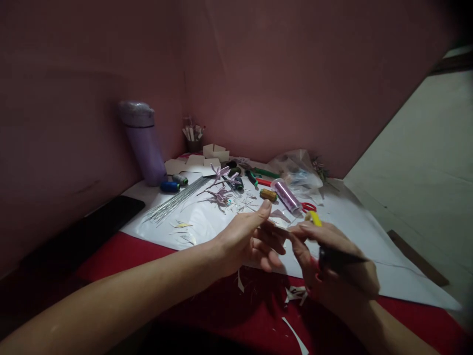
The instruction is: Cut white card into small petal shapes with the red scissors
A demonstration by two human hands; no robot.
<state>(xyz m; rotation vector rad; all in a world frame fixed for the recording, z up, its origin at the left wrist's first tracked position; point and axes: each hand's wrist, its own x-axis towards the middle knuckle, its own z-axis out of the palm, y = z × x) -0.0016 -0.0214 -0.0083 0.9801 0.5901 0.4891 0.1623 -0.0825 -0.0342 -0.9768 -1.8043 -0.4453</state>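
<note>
My left hand (pixel 246 241) is over the near part of the white sheet, thumb raised and fingers loosely spread. A small thin piece (pixel 281 230) spans from near its fingers to the fingertips of my right hand (pixel 340 266), which pinch it. In that same hand sits a pair of scissors (pixel 342 257), a dark pointed blade to the right and a red handle partly hidden by the fingers. A yellow loop (pixel 314 218) shows above the knuckles; I cannot tell what it belongs to. Beyond my hands lie lilac flower stems (pixel 220 195) and a pink-purple spool (pixel 286 195).
A bundle of thin wires (pixel 179 199) lies left, beside a blue thread spool (pixel 170 187) and a purple bottle (pixel 145 148). Brown thread (pixel 268 195), green-handled pliers (pixel 252 178) and a plastic bag (pixel 299 172) are behind. Paper scraps (pixel 295 294) litter the red cloth (pixel 221 305).
</note>
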